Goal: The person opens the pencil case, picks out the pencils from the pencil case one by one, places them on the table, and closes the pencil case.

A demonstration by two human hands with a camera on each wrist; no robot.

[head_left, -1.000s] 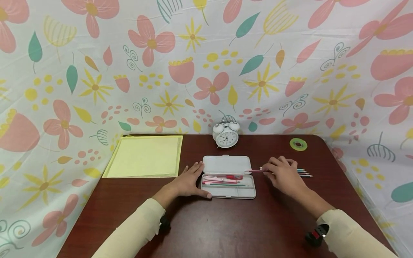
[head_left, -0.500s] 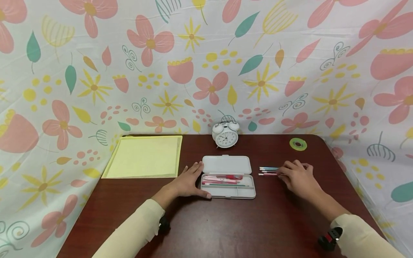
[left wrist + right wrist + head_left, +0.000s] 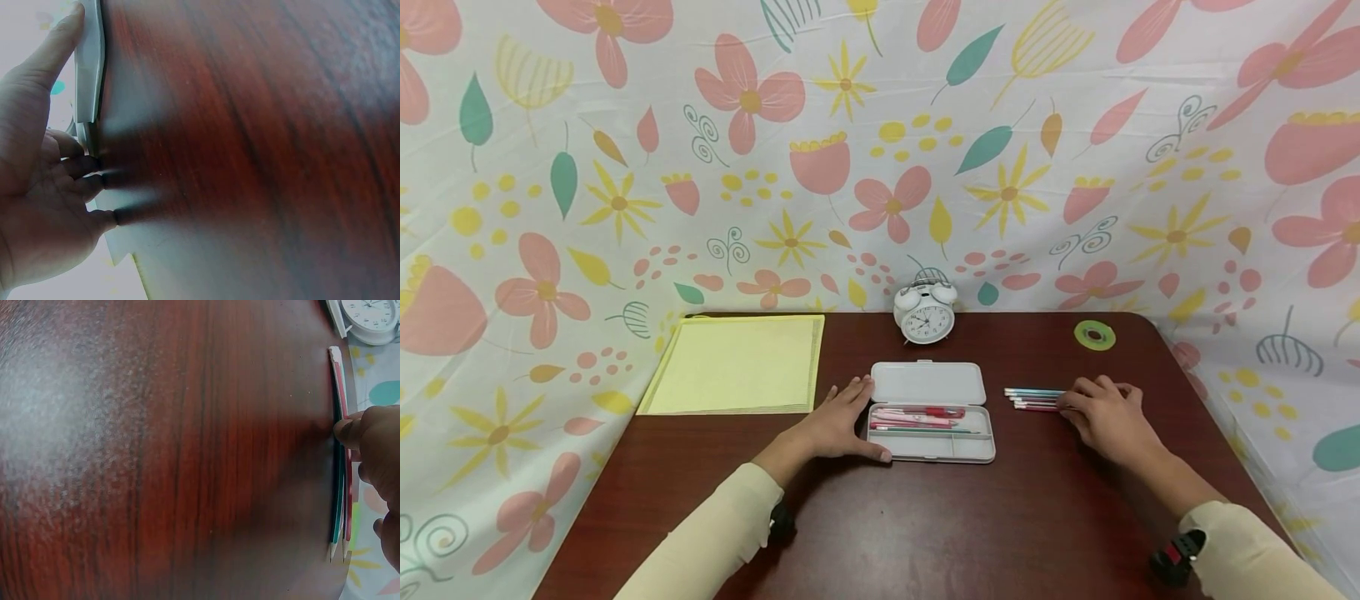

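Observation:
A white pencil case (image 3: pixel 973 450) lies with its lid open, holding several pink and red pens (image 3: pixel 917 417) and a green pencil (image 3: pixel 925 430). My left hand (image 3: pixel 831 425) rests at its left side, fingers spread. Its thumb (image 3: pixel 59 47) touches the case's near edge. To the right of the case, my right hand (image 3: pixel 1108 417) pinches a pencil in a small row of pencils (image 3: pixel 1033 392). In the right wrist view, the thumb presses on pencils (image 3: pixel 340 487) with green and red barrels, lying side by side. The other fingers are partly hidden behind them.
A white alarm clock (image 3: pixel 927 321) stands behind the case, near the flowered cloth backdrop. Yellow paper sheets (image 3: pixel 737 367) lie at the back left. A green roll of tape (image 3: pixel 1094 335) sits at the back right of the brown table (image 3: pixel 925 525).
My right hand has moved right, away from the case, taking the pink pencil from beside the case to the row of pencils. My left hand has stayed in place.

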